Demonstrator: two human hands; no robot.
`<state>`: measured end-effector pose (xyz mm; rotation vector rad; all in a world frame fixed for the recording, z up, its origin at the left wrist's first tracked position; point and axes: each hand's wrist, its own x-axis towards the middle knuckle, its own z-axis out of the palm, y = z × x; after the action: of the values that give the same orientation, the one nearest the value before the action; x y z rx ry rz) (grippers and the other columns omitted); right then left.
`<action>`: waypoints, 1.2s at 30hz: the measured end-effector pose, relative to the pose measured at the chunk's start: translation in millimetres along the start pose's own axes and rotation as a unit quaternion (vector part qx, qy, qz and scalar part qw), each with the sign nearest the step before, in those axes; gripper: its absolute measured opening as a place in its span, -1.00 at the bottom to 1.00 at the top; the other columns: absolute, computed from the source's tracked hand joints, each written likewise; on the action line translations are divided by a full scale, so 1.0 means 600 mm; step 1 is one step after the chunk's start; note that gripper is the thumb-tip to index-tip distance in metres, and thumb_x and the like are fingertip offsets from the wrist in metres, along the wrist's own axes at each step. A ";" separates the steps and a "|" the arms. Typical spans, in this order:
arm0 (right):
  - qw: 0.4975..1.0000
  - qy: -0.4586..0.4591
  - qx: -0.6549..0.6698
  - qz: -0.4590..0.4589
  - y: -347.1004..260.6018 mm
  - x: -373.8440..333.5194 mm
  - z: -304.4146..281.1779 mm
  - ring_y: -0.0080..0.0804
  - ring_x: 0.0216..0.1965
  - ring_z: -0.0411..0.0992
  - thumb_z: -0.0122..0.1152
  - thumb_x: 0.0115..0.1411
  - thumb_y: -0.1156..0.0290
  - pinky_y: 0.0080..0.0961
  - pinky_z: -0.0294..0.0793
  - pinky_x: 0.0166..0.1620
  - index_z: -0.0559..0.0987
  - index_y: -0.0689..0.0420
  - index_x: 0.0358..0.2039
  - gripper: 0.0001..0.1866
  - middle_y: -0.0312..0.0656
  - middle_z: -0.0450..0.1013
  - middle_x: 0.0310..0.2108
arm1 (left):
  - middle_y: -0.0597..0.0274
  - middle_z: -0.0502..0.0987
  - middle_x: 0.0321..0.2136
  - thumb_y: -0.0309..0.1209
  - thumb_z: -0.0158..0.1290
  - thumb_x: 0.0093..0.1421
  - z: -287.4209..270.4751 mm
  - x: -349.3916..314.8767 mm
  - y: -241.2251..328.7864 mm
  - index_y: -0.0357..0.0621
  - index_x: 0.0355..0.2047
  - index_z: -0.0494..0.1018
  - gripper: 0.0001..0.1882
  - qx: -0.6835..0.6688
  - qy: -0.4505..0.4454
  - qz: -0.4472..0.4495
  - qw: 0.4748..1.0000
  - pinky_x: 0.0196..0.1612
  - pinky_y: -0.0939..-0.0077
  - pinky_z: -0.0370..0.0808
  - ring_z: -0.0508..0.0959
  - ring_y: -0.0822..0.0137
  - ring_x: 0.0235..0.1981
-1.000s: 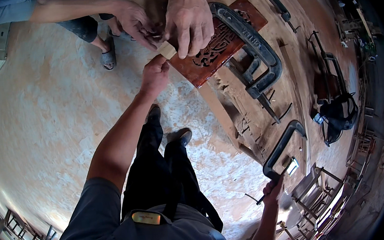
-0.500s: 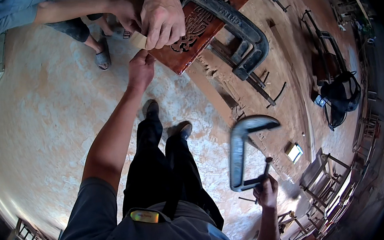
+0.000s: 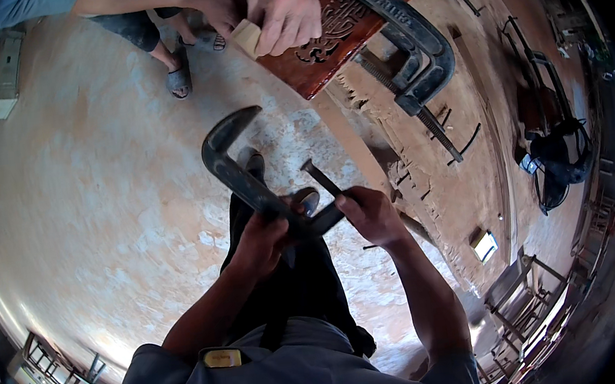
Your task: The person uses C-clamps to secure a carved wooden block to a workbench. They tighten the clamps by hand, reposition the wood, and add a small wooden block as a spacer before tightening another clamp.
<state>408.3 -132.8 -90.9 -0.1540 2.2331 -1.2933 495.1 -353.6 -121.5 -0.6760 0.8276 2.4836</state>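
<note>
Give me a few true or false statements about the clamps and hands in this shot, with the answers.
1. Both of the person's hands are on a dark C-clamp. True: the left hand grips its frame, the right hand is at its screw end.
2. That clamp is fastened onto the carved panel. False: it is held in the air, apart from the panel.
3. A second clamp sits on the carved panel. True.
4. Nobody else touches the panel. False: another person's hand rests on it.
5. A small pale block is by that hand. True.
</note>
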 end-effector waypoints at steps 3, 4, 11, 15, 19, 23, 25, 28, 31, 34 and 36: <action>0.991 -0.087 0.037 0.089 -0.020 0.044 -0.012 -0.53 -0.53 0.36 -0.01 0.33 0.19 -0.52 0.39 -0.43 0.51 0.26 -0.18 -0.65 -0.25 0.43 -0.56 | 0.10 0.45 -0.06 -0.51 -0.08 0.26 -0.005 0.037 0.015 -0.10 0.04 0.27 -0.68 -0.033 0.035 0.049 0.998 -0.09 0.11 0.58 0.49 0.14 0.00; 0.983 -0.121 0.059 0.128 -0.031 0.053 -0.020 -0.56 -0.52 0.37 -0.03 0.33 0.23 -0.54 0.40 -0.42 0.50 0.25 -0.14 -0.67 -0.26 0.44 -0.53 | 0.09 0.46 -0.09 -0.51 -0.09 0.26 -0.007 0.046 0.022 -0.10 0.01 0.27 -0.70 -0.038 0.039 0.054 0.997 -0.12 0.09 0.60 0.51 0.11 -0.03; 0.962 -0.148 -0.203 0.106 -0.035 0.052 -0.082 -0.12 -0.37 0.55 0.16 0.16 0.16 -0.25 0.50 -0.28 0.55 0.23 -0.36 -0.67 -0.01 0.54 -0.45 | -0.04 0.44 -0.07 -0.50 -0.10 0.24 -0.011 0.086 0.050 -0.16 0.13 0.23 -0.58 -0.031 0.062 0.042 0.997 -0.16 0.00 0.59 0.52 0.01 -0.09; 0.912 -0.099 -0.385 0.105 -0.075 0.056 -0.057 0.04 -0.35 0.52 0.26 0.09 0.17 -0.13 0.47 -0.26 0.51 0.17 -0.42 -0.70 -0.02 0.53 -0.45 | -0.02 0.46 -0.07 -0.51 -0.08 0.24 0.004 0.089 0.054 -0.14 0.11 0.24 -0.60 -0.044 0.071 0.038 0.996 -0.20 0.01 0.61 0.54 0.06 -0.12; 0.942 -0.159 -0.274 0.113 -0.028 0.053 -0.076 0.05 -0.35 0.51 0.23 0.11 0.15 -0.12 0.46 -0.27 0.48 0.17 -0.39 -0.69 -0.01 0.52 -0.45 | 0.04 0.50 -0.11 -0.52 -0.06 0.24 0.002 0.097 0.060 -0.13 0.07 0.29 -0.63 -0.019 0.060 0.042 0.997 -0.22 0.03 0.62 0.55 0.14 -0.13; 0.916 -0.209 -0.334 0.077 -0.032 0.070 -0.098 0.01 -0.37 0.50 0.16 0.16 0.13 -0.16 0.45 -0.29 0.49 0.17 -0.37 -0.68 0.01 0.52 -0.46 | 0.04 0.51 -0.11 -0.57 -0.11 0.24 0.004 0.103 0.058 -0.11 0.06 0.32 -0.64 -0.016 0.063 0.047 0.997 -0.22 0.04 0.64 0.56 0.15 -0.14; 0.898 -0.172 -0.400 0.067 -0.062 0.071 -0.094 -0.01 -0.37 0.50 0.15 0.16 0.15 -0.19 0.44 -0.29 0.50 0.18 -0.43 -0.69 -0.02 0.51 -0.49 | 0.03 0.51 -0.11 -0.57 -0.11 0.25 0.008 0.102 0.054 -0.11 0.05 0.32 -0.65 -0.033 0.066 0.058 0.996 -0.22 0.01 0.63 0.56 0.13 -0.12; 0.946 -0.143 -0.263 0.125 -0.051 0.070 -0.093 -0.03 -0.39 0.50 0.20 0.11 0.15 -0.20 0.44 -0.29 0.51 0.17 -0.49 -0.70 -0.04 0.50 -0.54 | 0.02 0.51 -0.12 -0.57 -0.11 0.25 0.008 0.107 0.050 -0.12 0.06 0.31 -0.65 -0.041 0.068 0.062 0.995 -0.22 -0.02 0.63 0.56 0.12 -0.11; 0.952 -0.188 -0.219 0.102 -0.019 0.072 -0.108 -0.03 -0.39 0.50 0.20 0.11 0.16 -0.18 0.43 -0.30 0.51 0.16 -0.48 -0.71 -0.05 0.49 -0.55 | 0.01 0.51 -0.12 -0.56 -0.11 0.25 0.009 0.112 0.048 -0.12 0.05 0.31 -0.66 -0.035 0.059 0.062 0.996 -0.22 -0.02 0.63 0.56 0.11 -0.12; 0.930 -0.165 -0.326 0.051 -0.037 0.062 -0.110 -0.01 -0.40 0.49 0.14 0.17 0.16 -0.19 0.43 -0.31 0.50 0.18 -0.44 -0.69 -0.01 0.49 -0.53 | 0.01 0.52 -0.13 -0.56 -0.11 0.25 0.018 0.111 0.050 -0.13 0.04 0.32 -0.67 -0.020 0.086 0.040 0.995 -0.22 0.00 0.64 0.57 0.12 -0.13; 0.908 -0.156 -0.388 0.037 -0.051 0.064 -0.100 0.00 -0.41 0.49 0.12 0.18 0.16 -0.20 0.43 -0.31 0.50 0.18 -0.43 -0.69 0.01 0.49 -0.52 | 0.01 0.52 -0.14 -0.55 -0.10 0.24 0.020 0.109 0.048 -0.13 0.03 0.33 -0.67 -0.019 0.094 0.038 0.995 -0.23 0.02 0.64 0.57 0.13 -0.13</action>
<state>340.2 -116.6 -57.7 -0.5193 2.3028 -0.2435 424.5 -351.0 -138.1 -0.9207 0.8904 2.5365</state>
